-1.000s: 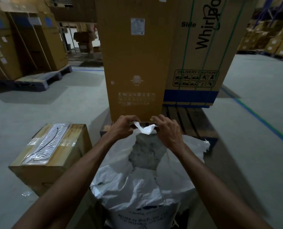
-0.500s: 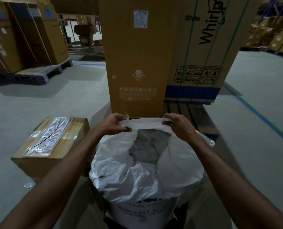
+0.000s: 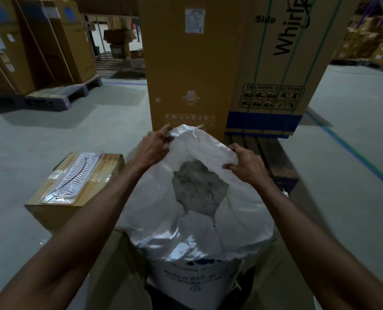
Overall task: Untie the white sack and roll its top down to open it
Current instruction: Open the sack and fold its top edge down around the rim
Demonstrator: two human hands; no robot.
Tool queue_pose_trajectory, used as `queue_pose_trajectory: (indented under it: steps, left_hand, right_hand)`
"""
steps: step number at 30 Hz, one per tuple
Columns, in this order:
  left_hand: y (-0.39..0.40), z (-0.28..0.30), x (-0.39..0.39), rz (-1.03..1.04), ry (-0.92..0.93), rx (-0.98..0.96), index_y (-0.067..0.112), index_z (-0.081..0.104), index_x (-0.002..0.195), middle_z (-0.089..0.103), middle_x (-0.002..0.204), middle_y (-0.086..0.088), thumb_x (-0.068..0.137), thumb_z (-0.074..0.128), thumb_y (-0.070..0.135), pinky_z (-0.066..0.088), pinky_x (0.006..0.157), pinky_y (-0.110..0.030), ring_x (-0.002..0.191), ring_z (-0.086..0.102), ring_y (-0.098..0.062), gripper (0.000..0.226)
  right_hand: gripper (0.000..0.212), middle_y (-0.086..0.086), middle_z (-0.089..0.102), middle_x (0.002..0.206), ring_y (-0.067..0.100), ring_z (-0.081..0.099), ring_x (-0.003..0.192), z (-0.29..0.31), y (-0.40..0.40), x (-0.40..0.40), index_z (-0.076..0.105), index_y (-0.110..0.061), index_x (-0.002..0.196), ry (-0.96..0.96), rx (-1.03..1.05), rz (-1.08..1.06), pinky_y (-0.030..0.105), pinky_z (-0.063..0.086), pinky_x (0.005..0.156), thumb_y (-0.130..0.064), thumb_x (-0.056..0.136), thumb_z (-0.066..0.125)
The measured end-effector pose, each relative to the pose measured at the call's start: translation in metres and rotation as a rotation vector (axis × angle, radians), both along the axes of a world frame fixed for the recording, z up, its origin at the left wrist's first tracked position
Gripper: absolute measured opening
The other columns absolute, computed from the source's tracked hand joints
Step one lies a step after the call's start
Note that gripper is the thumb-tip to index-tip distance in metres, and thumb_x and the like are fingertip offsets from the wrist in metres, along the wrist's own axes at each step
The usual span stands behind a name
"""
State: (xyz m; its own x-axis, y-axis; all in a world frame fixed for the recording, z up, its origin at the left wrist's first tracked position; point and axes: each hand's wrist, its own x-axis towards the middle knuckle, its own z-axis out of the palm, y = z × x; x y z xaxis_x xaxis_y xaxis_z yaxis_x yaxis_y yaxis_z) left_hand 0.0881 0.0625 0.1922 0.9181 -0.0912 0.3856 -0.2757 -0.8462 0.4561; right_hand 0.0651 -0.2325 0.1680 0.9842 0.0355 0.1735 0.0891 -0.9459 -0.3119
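Note:
The white sack (image 3: 199,238) stands on the floor right in front of me, its mouth open and grey powdery contents (image 3: 199,186) showing inside. Printed text runs across its lower front. My left hand (image 3: 152,148) grips the far left part of the sack's top edge, raised up. My right hand (image 3: 244,164) pinches the far right part of the rim, a little lower. The rim between both hands is stretched into a wide arch. No tie is visible on the sack.
A taped cardboard box (image 3: 74,189) sits on the floor left of the sack. A tall appliance carton (image 3: 219,63) stands on a wooden pallet (image 3: 273,162) directly behind it. More cartons on a pallet (image 3: 29,52) stand at the far left. A green floor line (image 3: 360,162) runs at the right.
My hands have moved apart along the rim and spread the sack's mouth wider. The left hand has lifted its side of the top edge higher.

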Motion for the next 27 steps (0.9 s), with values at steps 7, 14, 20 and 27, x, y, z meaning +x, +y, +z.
queue_pose_trajectory:
  steps: [7, 14, 20, 27]
  left_hand:
    - [0.018, -0.006, 0.003, 0.029, 0.28, -0.185, 0.027, 0.056, 0.134, 0.061, 0.138, -0.013, 0.095, 0.059, 0.049, 0.054, 0.094, -0.043, 0.113, 0.062, -0.033, 0.045]
    - [-0.017, -0.011, 0.0, 0.015, 0.16, -0.008, 0.023, 0.054, 0.135, 0.065, 0.132, -0.01, 0.104, 0.051, 0.042, 0.041, 0.077, -0.032, 0.108, 0.064, -0.032, 0.036]
    - [0.004, -0.009, 0.023, 0.14, 0.218, 0.045, 0.019, 0.046, 0.14, 0.053, 0.139, -0.016, 0.088, 0.066, 0.031, 0.043, 0.104, -0.047, 0.127, 0.048, -0.037, 0.057]
    - [-0.033, -0.019, 0.036, -0.246, 0.111, 0.251, 0.025, 0.04, 0.151, 0.036, 0.158, -0.001, 0.107, 0.036, 0.047, 0.016, 0.123, -0.05, 0.15, 0.026, -0.024, 0.049]
  right_hand:
    - [0.068, 0.004, 0.066, 0.132, 0.023, 0.063, 0.117, -0.034, -0.018, -0.015, 0.053, -0.026, 0.142, 0.156, 0.209, 0.07, 0.043, 0.055, 0.096, -0.03, 0.081, 0.084]
    - [0.033, -0.009, 0.066, 0.094, 0.012, 0.062, 0.079, -0.01, 0.023, 0.004, 0.061, -0.027, 0.101, 0.027, 0.313, 0.107, 0.031, 0.051, 0.064, -0.051, 0.085, 0.076]
    - [0.013, -0.007, 0.066, 0.099, 0.01, 0.064, 0.09, 0.01, 0.03, 0.02, 0.064, -0.022, 0.102, 0.015, 0.494, 0.101, 0.046, 0.058, 0.082, -0.013, 0.103, 0.054]
    - [0.021, 0.004, 0.063, 0.089, 0.025, 0.058, 0.086, 0.021, 0.043, 0.026, 0.056, -0.023, 0.089, 0.02, 0.502, 0.212, 0.04, 0.045, 0.073, -0.03, 0.106, 0.044]
